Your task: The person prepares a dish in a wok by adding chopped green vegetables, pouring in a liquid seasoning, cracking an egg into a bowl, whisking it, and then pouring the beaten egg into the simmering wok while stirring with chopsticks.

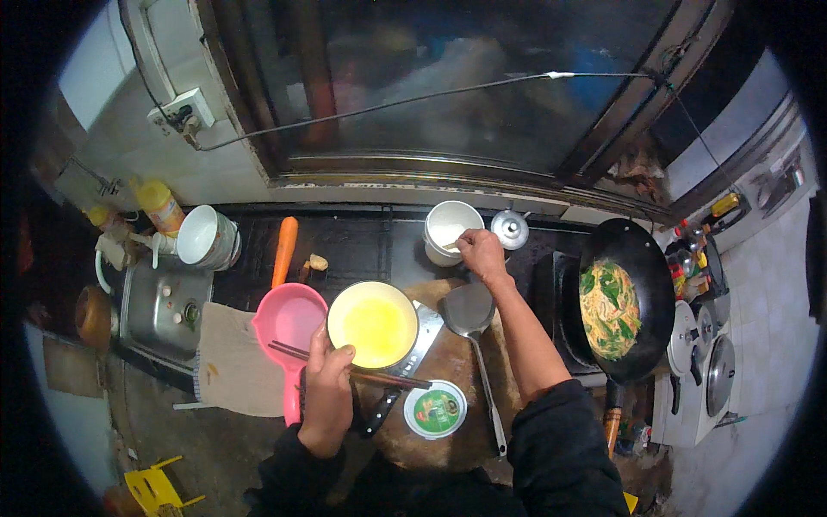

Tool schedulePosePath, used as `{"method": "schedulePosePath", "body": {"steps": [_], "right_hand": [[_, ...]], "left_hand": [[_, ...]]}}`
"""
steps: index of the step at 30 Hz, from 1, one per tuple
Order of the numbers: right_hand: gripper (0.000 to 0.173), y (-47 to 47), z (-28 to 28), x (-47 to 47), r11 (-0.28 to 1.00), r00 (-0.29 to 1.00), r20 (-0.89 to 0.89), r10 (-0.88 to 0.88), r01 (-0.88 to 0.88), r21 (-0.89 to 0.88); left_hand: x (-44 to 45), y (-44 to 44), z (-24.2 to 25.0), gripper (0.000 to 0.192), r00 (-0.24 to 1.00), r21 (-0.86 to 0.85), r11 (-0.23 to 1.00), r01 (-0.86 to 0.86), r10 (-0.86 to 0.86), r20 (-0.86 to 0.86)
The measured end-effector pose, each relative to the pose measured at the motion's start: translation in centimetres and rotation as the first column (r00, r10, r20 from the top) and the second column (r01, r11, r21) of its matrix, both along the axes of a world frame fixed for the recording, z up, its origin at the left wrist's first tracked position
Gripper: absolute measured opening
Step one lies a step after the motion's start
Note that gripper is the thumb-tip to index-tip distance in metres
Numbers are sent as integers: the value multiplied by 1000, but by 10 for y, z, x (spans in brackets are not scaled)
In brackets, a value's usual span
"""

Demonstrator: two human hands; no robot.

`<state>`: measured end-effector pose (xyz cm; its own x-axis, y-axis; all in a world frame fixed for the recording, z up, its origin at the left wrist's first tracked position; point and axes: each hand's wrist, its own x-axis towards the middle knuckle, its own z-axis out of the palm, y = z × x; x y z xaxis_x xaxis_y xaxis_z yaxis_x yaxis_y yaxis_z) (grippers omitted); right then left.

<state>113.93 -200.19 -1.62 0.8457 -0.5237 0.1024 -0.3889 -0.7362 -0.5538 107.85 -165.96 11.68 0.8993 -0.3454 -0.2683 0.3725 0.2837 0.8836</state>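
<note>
My left hand (331, 375) grips a cream-coloured bowl with a dark rim (333, 323), its thumb over the near edge. Yellow liquid (372, 331), like beaten egg, lies in the bowl. A pair of dark chopsticks (393, 380) crosses at the same hand, sticking out on both sides; whether the fingers clasp them is hidden. At the mouth of a white plastic tub (443, 253), my right hand (483, 253) pinches a small, thin utensil (450, 245), perhaps a spoon. White contents show inside the tub. A green-and-white round lid (435, 410) lies on the round wooden chopping board (413, 452).
A cleaver (426, 333) and a metal spatula (479, 362) rest on the board. Right stands a black wok (656, 310) holding noodle-like strips and greens. Left are a pink ladle (294, 316), carrot (285, 249), stacked bowls (205, 239) and sink (145, 323). A lidded metal pot (510, 230) stands behind.
</note>
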Motion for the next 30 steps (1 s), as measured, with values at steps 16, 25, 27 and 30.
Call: {"method": "schedulePosePath", "body": {"steps": [16, 25, 27, 30], "right_hand": [[22, -17, -17, -6, 994, 995, 96, -7, -3, 108], [21, -6, -9, 4, 995, 993, -92, 71, -77, -68], [21, -11, -13, 3, 997, 996, -18, 83, -83, 1], [20, -18, -18, 0, 1000, 1000, 4, 9, -9, 13]], "left_hand": [[0, -8, 11, 53, 993, 36, 998, 44, -47, 104], [-2, -17, 3, 55, 1000, -79, 997, 10, -12, -22], [-2, -18, 4, 55, 1000, -83, 997, 5, -7, -22], [-3, -18, 2, 55, 1000, -103, 995, -2, 1, -12]]}}
